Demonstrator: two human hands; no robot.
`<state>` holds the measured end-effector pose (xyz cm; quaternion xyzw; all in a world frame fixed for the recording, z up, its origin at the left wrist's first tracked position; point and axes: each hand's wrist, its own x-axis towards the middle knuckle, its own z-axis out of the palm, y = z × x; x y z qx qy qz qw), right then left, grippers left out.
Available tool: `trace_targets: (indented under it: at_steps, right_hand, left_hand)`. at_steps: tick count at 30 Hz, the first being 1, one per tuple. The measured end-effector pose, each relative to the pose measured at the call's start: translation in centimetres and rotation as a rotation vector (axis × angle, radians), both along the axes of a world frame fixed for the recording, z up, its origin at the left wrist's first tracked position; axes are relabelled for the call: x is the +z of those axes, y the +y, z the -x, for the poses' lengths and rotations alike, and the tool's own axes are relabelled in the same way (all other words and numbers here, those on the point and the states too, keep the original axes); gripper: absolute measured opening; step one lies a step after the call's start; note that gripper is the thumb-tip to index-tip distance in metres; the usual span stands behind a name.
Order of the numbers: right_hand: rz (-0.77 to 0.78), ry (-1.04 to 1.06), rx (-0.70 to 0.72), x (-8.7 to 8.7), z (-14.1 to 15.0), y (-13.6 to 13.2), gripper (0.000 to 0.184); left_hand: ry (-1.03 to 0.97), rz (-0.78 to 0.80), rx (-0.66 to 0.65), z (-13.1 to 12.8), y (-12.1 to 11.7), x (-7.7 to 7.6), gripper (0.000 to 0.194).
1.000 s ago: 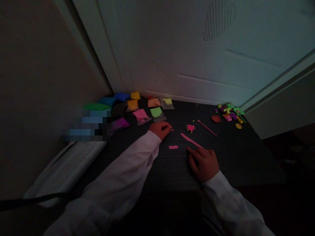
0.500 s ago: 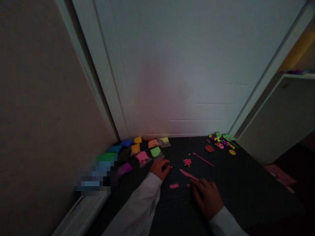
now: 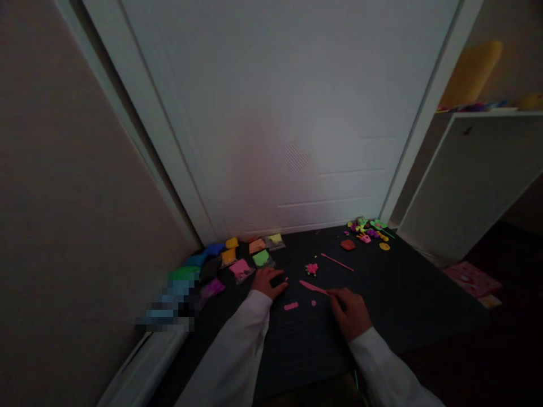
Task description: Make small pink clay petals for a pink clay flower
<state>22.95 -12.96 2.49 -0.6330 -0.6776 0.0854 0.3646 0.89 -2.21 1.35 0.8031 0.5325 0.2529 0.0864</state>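
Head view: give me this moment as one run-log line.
left hand: open, beside tiny pink piece | right hand: at handle of pink knife | between hands: scalloped pink strip, small pink blob

Single head-worn view, looking forward and down across a dark table [image 3: 407, 299], facing a white panel [image 3: 271, 90]

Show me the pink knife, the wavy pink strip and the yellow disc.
Pink knife [image 3: 313, 286]: head view, on the blade.
Wavy pink strip [image 3: 291, 306]: head view, at its middle.
Yellow disc [image 3: 384, 246]: head view, centre of its face.
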Motion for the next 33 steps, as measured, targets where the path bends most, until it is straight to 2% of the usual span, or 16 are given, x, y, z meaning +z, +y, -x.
trace_targets:
  at_steps: [9, 14, 21, 26, 30, 33]
  right_hand:
    - [-0.010, 0.069, -0.008, 0.4, -0.4, 0.0, 0.020]
    - [-0.015, 0.059, -0.014, 0.6, -0.4, 0.0, 0.020]
    - [0.024, 0.016, -0.008, 0.5, -0.5, 0.0, 0.019]
    - [0.060, -0.015, 0.022, 0.5, -0.4, 0.1, 0.020]
    - [0.063, -0.007, 0.001, 0.4, -0.3, 0.1, 0.022]
    - [0.052, 0.008, -0.022, 0.3, -0.3, 0.1, 0.021]
  left_hand:
    - [0.051, 0.110, -0.107, -0.2, 1.4, -0.7, 0.029]
    - [0.011, 0.152, -0.169, -0.6, 1.8, -0.3, 0.021]
    - [-0.116, 0.212, -0.066, -0.5, 1.0, 0.1, 0.028]
    - [-0.160, 0.215, -0.097, -0.4, 0.8, 0.3, 0.034]
    - [-0.114, 0.181, -0.076, -0.3, 0.7, 0.8, 0.027]
    - [-0.134, 0.226, -0.041, -0.3, 0.5, 1.1, 0.025]
